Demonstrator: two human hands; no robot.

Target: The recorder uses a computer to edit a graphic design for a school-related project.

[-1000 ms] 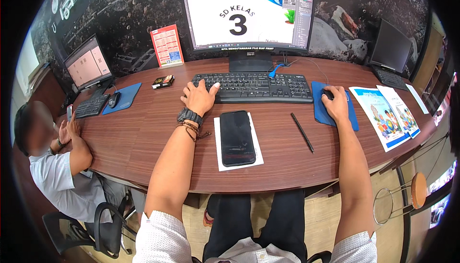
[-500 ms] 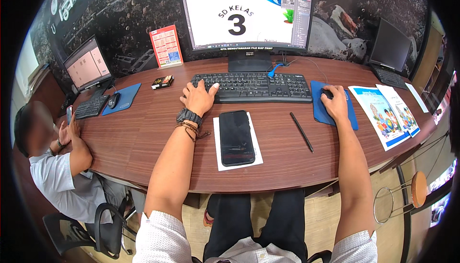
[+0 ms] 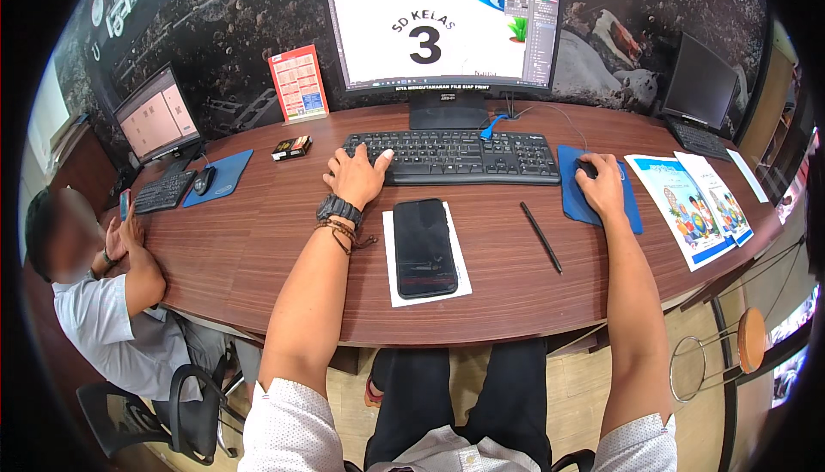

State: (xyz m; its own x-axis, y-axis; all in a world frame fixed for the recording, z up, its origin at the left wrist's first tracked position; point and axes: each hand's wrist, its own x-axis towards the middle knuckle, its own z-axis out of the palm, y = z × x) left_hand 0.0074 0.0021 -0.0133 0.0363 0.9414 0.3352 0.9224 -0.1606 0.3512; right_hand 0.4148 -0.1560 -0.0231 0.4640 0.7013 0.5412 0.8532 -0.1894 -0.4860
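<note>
Beneath the flat, open left hand [image 3: 357, 175] lies the black keyboard's [image 3: 464, 156] left end, fingers spread to reach keys, while the right hand [image 3: 600, 186] cups the mouse [image 3: 586, 165] on its blue pad [image 3: 571, 201], a phone [image 3: 424, 247] lying between both forearms.

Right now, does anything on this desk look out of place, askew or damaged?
Nothing stands out. Left hand rests on the keyboard, right hand on the mouse; the phone lies flat on a paper sheet.
</note>
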